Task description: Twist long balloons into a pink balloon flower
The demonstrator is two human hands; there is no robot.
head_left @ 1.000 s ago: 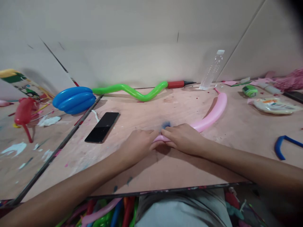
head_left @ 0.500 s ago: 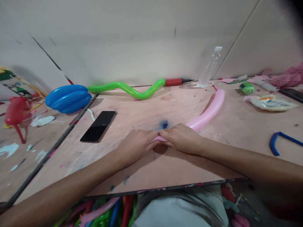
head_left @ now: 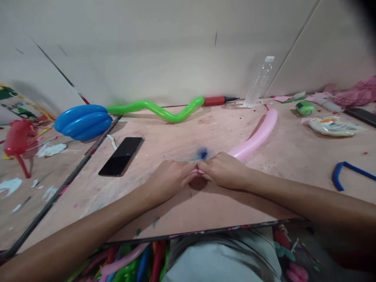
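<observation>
Left hand (head_left: 169,178) and right hand (head_left: 227,169) have drawn closer together since the earlier frame, shortening the exposed section of pink balloon (head_left: 258,136) between them; the camera view has also turned slightly, so that the surrounding items appear farther left. Both hands are narrowed on the pink balloon at the front middle of the tabletop (head_left: 173,143), thumbs and forefingers meeting at a thin, pinched section. Any portion of the balloon inside the left palm is hidden. On the right hand's far side, the inflated length emerges and curves away from the person, its narrow tip near the base of a clear bottle (head_left: 259,82). A black phone (head_left: 121,156) lies left of the left hand, apart from it. Along the wall, a wavy green balloon (head_left: 155,109) extends between a blue balloon cluster (head_left: 84,122) and a red pump (head_left: 214,101) with a dark nozzle. A bent blue strip (head_left: 337,176) lies beyond the right forearm, at the right edge of view
</observation>
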